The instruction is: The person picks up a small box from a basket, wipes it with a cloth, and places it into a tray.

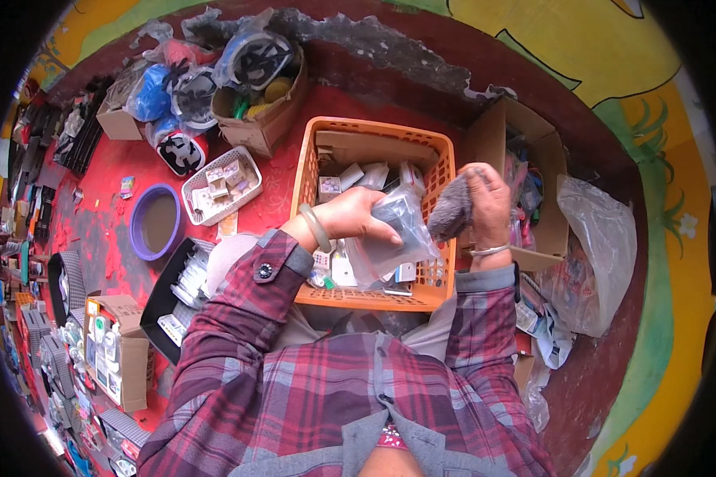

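Above the orange plastic basket (306,163), my left hand (348,219) grips a clear plastic bag (390,238) between thumb and fingers. Something dark and flat shows through the bag; its kind I cannot make out. My right hand (489,203) pinches a grey-brown cloth (451,208), which hangs beside the bag over the basket's right rim. Small boxes, white packets and a white device (343,269) lie inside the basket, partly hidden by the bag and my left hand.
A purple basin of murky water (138,238) and a white basket of small boxes (254,193) stand left. An open carton (553,151) and a clear plastic sheet (605,238) are right. Bagged goods fill a carton (250,131) at the back. A black box (158,306) sits by my left arm.
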Tool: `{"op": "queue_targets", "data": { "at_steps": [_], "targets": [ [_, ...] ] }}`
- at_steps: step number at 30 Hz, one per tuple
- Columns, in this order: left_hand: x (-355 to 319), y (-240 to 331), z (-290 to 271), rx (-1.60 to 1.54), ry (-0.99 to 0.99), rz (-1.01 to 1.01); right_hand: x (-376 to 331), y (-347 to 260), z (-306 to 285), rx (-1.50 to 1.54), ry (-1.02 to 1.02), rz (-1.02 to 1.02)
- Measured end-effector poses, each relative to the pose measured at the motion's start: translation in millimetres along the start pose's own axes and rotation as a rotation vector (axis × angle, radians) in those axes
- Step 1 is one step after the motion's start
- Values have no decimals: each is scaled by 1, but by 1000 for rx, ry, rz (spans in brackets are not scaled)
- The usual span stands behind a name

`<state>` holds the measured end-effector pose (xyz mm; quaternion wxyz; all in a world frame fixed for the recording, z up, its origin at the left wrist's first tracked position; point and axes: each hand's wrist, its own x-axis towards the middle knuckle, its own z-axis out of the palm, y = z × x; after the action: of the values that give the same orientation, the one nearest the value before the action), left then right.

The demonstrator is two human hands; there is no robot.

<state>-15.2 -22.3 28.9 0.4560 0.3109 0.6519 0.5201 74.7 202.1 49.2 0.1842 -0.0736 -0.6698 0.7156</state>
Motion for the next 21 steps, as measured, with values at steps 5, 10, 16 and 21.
{"op": "queue_targets", "data": {
  "at_steps": [5,10,16,21],
  "targets": [
    [-7,1,-8,-166,23,35,-5,-15,-4,206,-72,267],
    [0,-4,-7,91,91,19,-17,2,17,106,-307,342],
    [6,-14,3,177,45,-1,-29,36,61,-931,-80,-227],
    [6,-14,5,55,54,-30,-23,28,60,-1001,43,-265]
  ]
}}
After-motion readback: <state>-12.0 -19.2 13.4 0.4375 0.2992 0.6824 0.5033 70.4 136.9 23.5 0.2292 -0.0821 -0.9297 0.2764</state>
